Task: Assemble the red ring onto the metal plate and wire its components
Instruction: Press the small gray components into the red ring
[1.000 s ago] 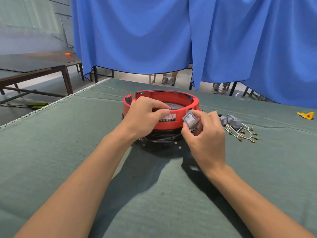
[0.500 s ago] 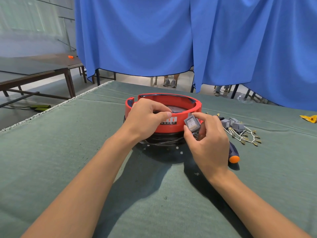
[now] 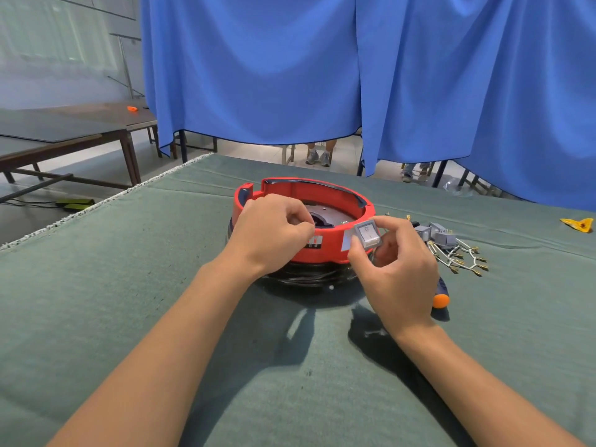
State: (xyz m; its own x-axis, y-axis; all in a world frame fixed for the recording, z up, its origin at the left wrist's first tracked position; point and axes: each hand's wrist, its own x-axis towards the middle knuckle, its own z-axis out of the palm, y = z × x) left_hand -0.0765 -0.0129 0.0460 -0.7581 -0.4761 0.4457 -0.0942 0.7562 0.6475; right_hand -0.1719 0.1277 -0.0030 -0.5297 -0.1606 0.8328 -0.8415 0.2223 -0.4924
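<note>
While my left grip curled over the red ring's near rim, my right grip pinched the grey switch at the ring's 4 o'clock.

Switch shows "O" mark; red ring label unreadable (too blurry).

Both arms were bare from the bottom edge of the view all the way up to the red ring, with no sleeves showing. The left hand and the right hand, both close to that ring, wore no gloves, no rings and no watch. The fingernails were short and plain.
</note>
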